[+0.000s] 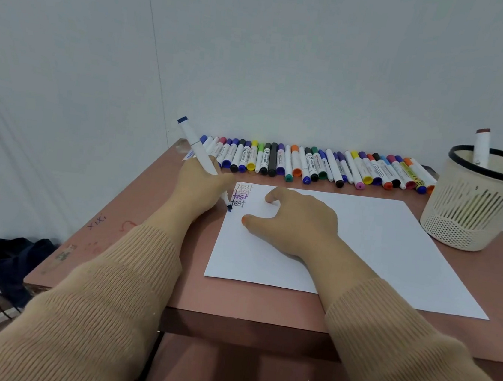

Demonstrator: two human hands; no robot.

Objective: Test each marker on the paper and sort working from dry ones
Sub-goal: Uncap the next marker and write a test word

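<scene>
Left hand (200, 184) grip clamps the blue marker (200, 150), tip at ten o'clock on the paper (362, 250); right hand (299, 224), grip apart, rests there.

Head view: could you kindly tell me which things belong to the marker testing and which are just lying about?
In use: blue marker in the left hand, paper under the right hand, row of markers, basket holding markers.
Lying about: dark bag on the floor, scribbles on the table.

The left sleeve (100, 298) and right sleeve (414, 349) are long, tan and knitted in fine ribs, with tighter ribbing at the cuffs. The right hand (300, 221) has an orange-painted thumbnail (244, 219).
</scene>
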